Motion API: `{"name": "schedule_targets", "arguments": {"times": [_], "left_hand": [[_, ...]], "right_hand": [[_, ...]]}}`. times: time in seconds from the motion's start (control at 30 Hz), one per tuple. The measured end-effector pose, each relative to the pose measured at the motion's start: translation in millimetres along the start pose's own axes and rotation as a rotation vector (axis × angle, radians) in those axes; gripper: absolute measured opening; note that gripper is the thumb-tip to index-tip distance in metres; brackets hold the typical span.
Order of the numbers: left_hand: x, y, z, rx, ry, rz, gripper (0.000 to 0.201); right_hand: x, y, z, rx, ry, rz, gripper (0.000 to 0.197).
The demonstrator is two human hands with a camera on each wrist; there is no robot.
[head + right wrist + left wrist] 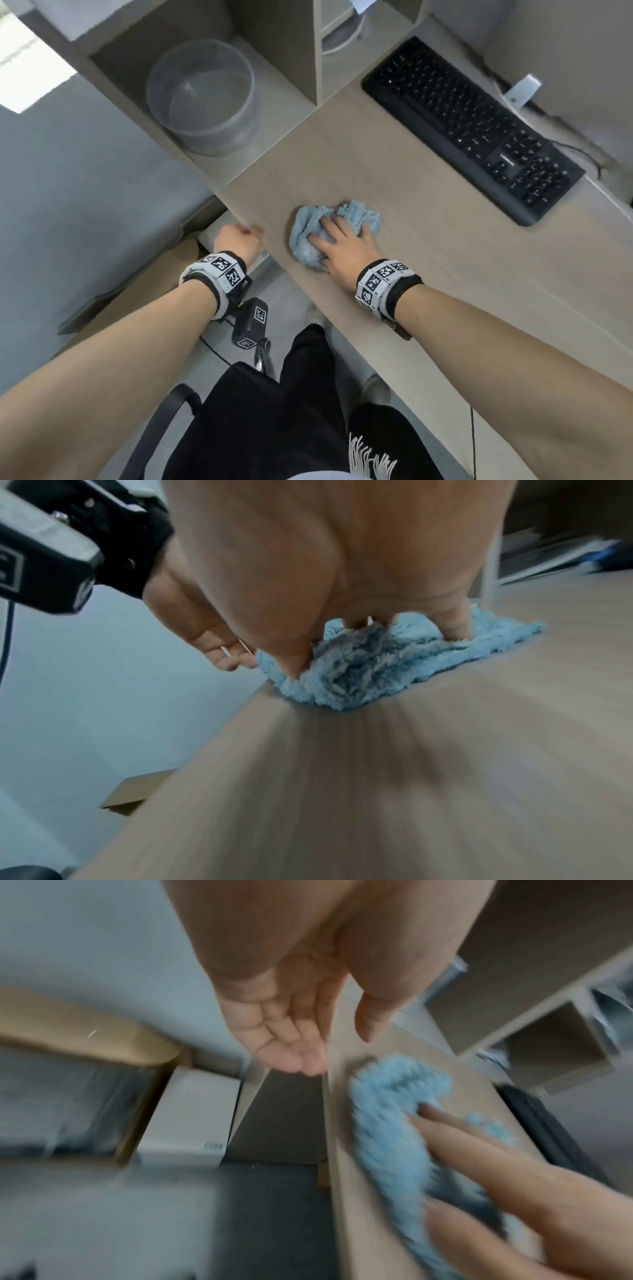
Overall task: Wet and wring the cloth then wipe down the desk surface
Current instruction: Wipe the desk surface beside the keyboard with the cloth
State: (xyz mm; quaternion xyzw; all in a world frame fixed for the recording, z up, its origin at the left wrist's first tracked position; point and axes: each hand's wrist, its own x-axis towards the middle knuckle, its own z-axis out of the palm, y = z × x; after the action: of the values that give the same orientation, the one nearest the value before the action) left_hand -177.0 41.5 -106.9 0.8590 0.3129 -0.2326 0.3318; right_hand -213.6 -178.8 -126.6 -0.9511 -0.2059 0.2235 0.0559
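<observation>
A crumpled light-blue cloth (305, 226) (387, 1123) (359, 674) lies on the pale wooden desk (428, 267) near its left front corner. My right hand (337, 241) (342, 615) rests on top of it with spread, fairly straight fingers (455, 1129) pressing it onto the surface. My left hand (239, 238) (301, 1042) hovers at the desk's left edge, beside the cloth. Its fingers are loosely curled, its palm is bare, and it holds nothing. The wrist views are blurred by motion.
A clear plastic basin (202, 96) with water stands in an open shelf compartment at the back left. A black keyboard (472, 126) lies on the desk to the right of the cloth. A cardboard box (137, 284) sits on the floor left of the desk.
</observation>
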Motion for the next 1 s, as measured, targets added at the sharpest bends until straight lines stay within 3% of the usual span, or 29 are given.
{"name": "schedule_targets", "arguments": {"times": [0.13,0.27,0.37,0.53,0.7,0.87,1.0], "left_hand": [[-33.2,34.6,21.1,0.271,0.076,0.251,0.032],[-54.3,79.0,62.9,0.402,-0.019,0.475,0.021],[-70.3,108.1,97.8,0.515,-0.135,0.623,0.026],[-92.9,146.7,139.2,0.772,-0.311,0.863,0.038],[-103.8,178.4,170.7,0.893,-0.418,1.027,0.044],[-127.0,204.9,208.2,0.988,-0.473,1.1,0.049],[-136.7,214.3,229.3,1.04,-0.442,1.118,0.05]], "right_hand": [[-76.0,67.5,21.0,0.118,0.025,0.327,0.058],[-146.8,123.5,38.1,0.266,0.065,0.695,0.058],[-176.0,149.1,43.2,0.357,0.089,0.898,0.06],[-147.6,144.2,36.1,0.433,0.108,1.013,0.07],[-165.2,140.2,45.0,0.44,0.162,0.904,0.057],[-237.2,174.2,66.1,0.555,0.185,1.222,0.056],[-229.9,192.3,63.1,0.558,0.158,1.31,0.065]]}}
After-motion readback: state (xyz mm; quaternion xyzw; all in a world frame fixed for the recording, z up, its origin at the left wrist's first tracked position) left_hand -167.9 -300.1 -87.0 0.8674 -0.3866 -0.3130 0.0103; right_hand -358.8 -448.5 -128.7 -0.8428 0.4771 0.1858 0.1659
